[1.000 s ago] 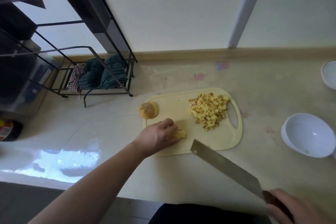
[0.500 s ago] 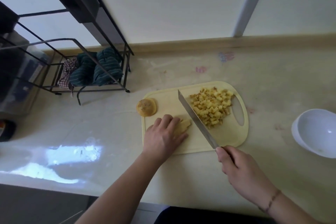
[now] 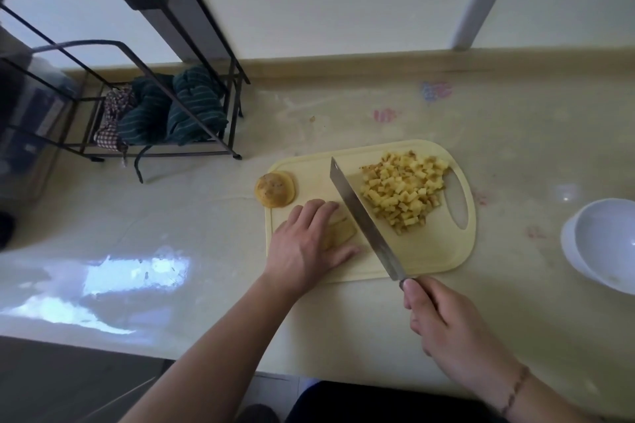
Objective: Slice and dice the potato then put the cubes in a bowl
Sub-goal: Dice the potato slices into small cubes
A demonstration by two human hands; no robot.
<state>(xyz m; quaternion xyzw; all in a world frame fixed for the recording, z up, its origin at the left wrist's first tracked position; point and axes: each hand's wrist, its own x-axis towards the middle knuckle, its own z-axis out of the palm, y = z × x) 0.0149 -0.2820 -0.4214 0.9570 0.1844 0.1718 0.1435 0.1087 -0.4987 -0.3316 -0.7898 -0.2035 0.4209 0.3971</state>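
- Spanning the whole view, the counter (image 3: 378, 106) bears everything; a wire rack (image 3: 144, 96) with folded cloths stands far left, well apart from the work.
- The board (image 3: 443, 261) lies in front of the person, its handle slot to the right, so cuts land on plastic rather than the counter.
- The bowl (image 3: 604, 244) waits at the right edge, well apart from the board, apparently placed there to receive the cubes.
- The right hand (image 3: 443, 323) has its fingers wrapped round the knife's handle; the knife (image 3: 364, 216) runs diagonally across the board, between the slices and the cubes.
- The left hand (image 3: 305, 244) lies over the potato slices (image 3: 342, 232), fingers bent onto them, seemingly to pin them for dicing.
- The cubes (image 3: 403, 191) are heaped on the board's right, clear of the cutting spot.
- A potato end (image 3: 275, 189) sits at the board's left edge, unused.
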